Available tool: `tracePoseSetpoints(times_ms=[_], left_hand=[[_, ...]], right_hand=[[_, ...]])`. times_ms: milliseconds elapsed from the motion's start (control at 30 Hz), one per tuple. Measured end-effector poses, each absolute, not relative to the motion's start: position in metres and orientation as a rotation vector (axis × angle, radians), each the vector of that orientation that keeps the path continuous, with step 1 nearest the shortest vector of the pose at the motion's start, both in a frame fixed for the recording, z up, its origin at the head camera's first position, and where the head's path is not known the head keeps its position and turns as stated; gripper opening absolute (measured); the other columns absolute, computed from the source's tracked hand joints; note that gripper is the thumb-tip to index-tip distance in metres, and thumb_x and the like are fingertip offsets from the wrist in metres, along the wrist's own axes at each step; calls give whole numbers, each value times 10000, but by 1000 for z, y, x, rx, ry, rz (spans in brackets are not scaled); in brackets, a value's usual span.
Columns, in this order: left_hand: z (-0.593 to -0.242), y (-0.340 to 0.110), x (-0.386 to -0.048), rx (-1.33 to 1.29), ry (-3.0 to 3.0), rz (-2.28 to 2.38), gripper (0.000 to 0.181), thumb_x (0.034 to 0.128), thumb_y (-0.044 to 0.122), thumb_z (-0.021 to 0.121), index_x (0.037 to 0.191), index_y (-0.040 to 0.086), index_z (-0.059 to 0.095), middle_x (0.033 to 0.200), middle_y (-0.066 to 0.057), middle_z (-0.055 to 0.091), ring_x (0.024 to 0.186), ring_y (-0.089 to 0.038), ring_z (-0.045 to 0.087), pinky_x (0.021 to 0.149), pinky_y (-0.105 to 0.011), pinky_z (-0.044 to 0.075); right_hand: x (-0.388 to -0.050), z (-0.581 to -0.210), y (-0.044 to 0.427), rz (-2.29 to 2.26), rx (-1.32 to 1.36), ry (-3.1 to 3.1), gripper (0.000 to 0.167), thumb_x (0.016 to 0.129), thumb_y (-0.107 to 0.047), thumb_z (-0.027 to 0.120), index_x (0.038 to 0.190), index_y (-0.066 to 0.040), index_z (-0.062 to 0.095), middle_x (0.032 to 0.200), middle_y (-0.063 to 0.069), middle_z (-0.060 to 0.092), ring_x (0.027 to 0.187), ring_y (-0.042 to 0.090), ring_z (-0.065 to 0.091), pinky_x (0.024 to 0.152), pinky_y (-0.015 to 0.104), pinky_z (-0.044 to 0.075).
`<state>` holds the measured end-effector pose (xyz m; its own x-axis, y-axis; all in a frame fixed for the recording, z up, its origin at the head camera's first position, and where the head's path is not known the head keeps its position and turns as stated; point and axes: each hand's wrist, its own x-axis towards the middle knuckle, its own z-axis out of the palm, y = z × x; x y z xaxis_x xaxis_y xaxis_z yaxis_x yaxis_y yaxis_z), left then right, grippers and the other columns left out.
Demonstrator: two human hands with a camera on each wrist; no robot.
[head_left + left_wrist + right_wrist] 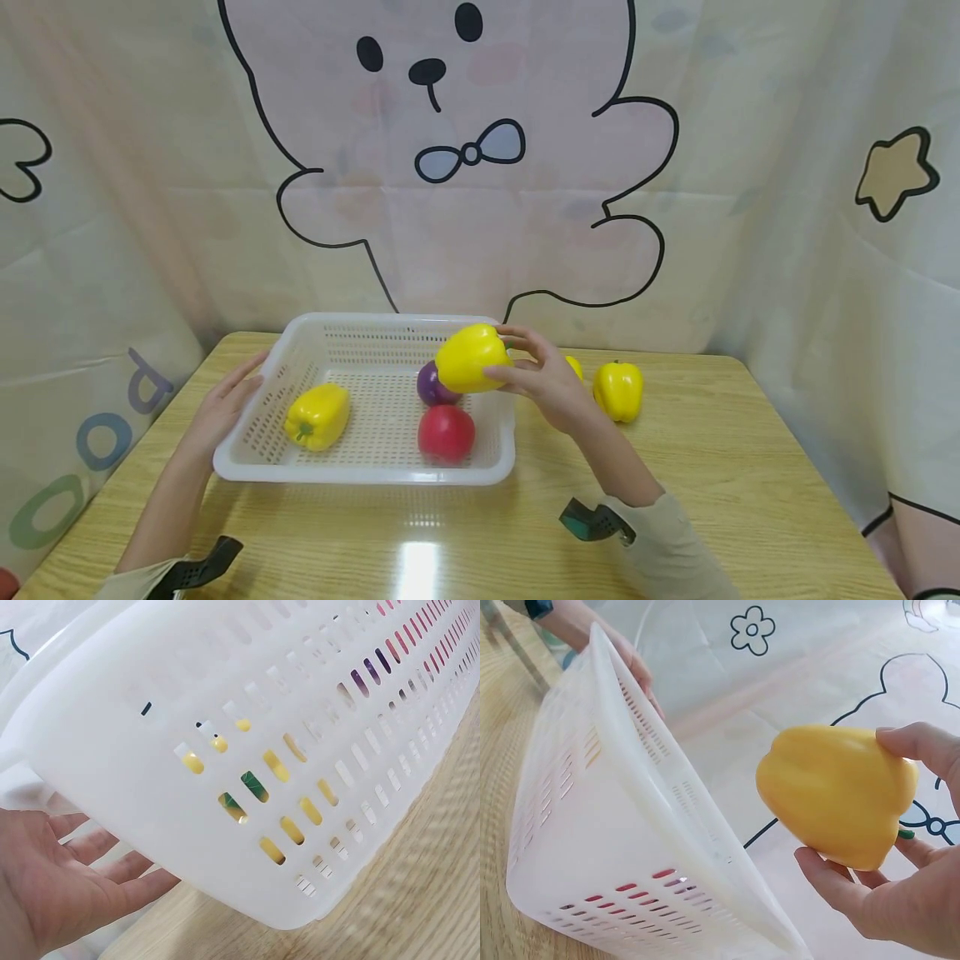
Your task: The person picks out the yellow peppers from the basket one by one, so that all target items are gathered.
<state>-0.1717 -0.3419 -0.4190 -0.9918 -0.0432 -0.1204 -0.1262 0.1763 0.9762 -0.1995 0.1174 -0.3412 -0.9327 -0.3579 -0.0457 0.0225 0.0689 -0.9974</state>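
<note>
Pepper point(471, 360) in right hand point(546, 377)

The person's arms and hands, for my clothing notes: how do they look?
The left hand and right hand are ungloved. The left sleeve and right sleeve are pale beige. Beside them are an angular black left attachment and black right attachment, the latter partly teal.

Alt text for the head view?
The right hand holds a yellow bell pepper above the right side of a white perforated basket; the left hand is at its left. Inside: a second bell pepper, a round purple item, a round red item; another bell pepper on the table.
</note>
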Motion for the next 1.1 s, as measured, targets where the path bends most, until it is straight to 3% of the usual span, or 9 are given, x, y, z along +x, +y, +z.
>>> tracePoseSetpoints(times_ms=[867, 1100], left_hand=[[-418, -340, -173, -185, 2292, 2028, 632, 1142, 372, 460, 1703, 218, 213, 1052, 284, 671, 908, -9, 705, 750, -239, 613], [-419, -342, -171, -116, 2281, 2080, 587, 1144, 342, 469, 1691, 252, 273, 1076, 254, 683, 917, -25, 711, 744, -251, 619]], right_hand=[[-193, -345, 146, -1969, -308, 2077, 655, 996, -105, 688, 1584, -76, 401, 1595, 201, 379, 1210, 301, 625, 996, 354, 589], [-191, -348, 152, -2013, -305, 2049, 614, 1003, -73, 669, 1557, -47, 407, 1547, 213, 398, 1200, 284, 619, 1005, 329, 582]])
